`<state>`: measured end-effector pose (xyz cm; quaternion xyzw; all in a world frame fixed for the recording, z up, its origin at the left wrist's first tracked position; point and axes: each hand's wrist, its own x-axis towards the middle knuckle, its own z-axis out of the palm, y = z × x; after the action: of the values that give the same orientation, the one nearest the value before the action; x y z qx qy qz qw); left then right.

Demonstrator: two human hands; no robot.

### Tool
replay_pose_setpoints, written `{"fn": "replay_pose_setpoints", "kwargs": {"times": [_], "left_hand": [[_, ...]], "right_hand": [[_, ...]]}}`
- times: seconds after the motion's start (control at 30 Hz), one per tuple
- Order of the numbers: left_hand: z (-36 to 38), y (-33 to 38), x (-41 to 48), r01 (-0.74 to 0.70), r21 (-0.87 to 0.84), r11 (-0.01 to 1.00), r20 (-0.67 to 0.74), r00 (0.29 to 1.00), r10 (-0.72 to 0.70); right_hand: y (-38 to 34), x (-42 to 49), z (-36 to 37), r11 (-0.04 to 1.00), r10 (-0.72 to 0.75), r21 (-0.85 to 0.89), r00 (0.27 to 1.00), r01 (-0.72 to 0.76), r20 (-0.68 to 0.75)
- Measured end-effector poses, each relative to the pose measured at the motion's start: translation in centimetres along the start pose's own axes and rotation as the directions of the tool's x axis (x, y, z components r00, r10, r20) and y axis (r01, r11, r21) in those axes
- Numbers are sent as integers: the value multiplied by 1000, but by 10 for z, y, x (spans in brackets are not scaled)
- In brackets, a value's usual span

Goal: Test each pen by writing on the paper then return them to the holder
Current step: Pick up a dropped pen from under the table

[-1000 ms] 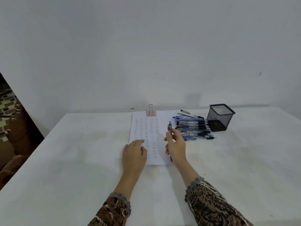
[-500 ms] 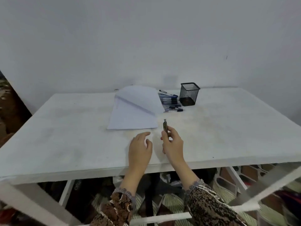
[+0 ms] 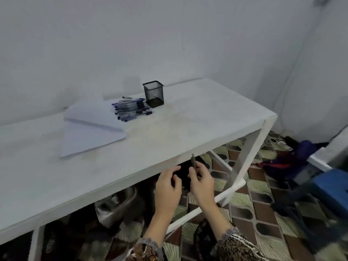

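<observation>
The right hand (image 3: 202, 182) pinches 1 dark pen (image 3: 193, 161) between thumb and fingers. The pen stands nearly upright, its top reaching the near edge of the white table (image 3: 188, 119). The left hand (image 3: 167, 187) hangs just beside it, fingers loosely curled and holding nothing. The 2 hands are in front of the table, below its edge, over the patterned floor (image 3: 254, 206). On the tabletop, well apart from the hands, lies a stack of paper (image 3: 90, 140) with its top sheets turned back toward the wall. A pile of pens (image 3: 131, 109) lies at the paper's far right corner, and the black mesh holder (image 3: 153, 94) stands upright just beside the pile. A blue stool (image 3: 331, 183) is at the far right
</observation>
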<state>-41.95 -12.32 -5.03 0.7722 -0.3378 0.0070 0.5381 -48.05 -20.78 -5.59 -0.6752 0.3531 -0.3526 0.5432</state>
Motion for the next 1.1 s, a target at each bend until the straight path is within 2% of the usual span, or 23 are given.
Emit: {"fn": "replay_pose_setpoints", "kwargs": {"times": [0.3,0.5,0.8,0.97,1.1], "left_hand": [[83,-52,-50,26,-34,999,302,953,-14],[160,-126,-98,44,3,999,423,905,-41],[280,-277,-165,26,83,996,559,826,-68],[314,-332,-180,26,112,993,578,811,-86],[324,-350,-179,62,119,991,574,810,-120]], "right_hand": [[115,-34,-55,987,155,-6,964,-159,-215],[248,-52,-79,951,287,-8,892,-309,-350],[467,-58,-86,838,477,-43,770,-543,-423],[539,-59,-76,781,529,-152,771,-605,-355],[558,-56,-72,742,579,-156,740,-653,-341]]}}
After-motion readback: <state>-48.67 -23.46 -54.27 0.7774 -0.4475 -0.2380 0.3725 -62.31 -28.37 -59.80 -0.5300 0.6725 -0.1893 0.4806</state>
